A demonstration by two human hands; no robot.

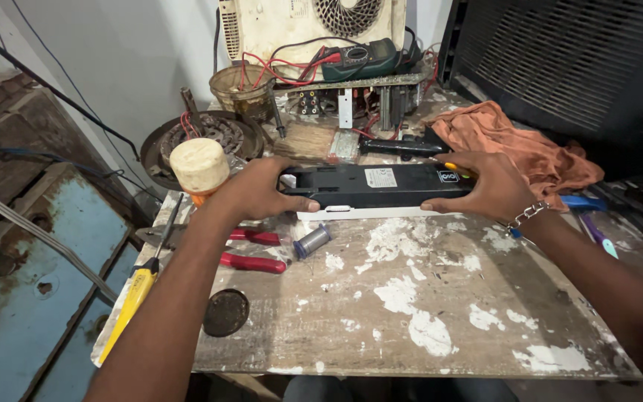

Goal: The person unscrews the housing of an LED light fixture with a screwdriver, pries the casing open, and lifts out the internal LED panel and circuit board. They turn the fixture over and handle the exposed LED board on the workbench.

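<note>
I hold a long black device (378,186) by its two ends, my left hand (258,190) clamped on one end and my right hand (489,186) on the other. It sits just above the paint-flecked surface (411,298), with red-handled pliers (251,249) and a solder spool (312,241) near my left wrist.

Black device (377,186), orange cloth (515,141), yellow screwdriver (132,298), red pliers (251,249).
</note>
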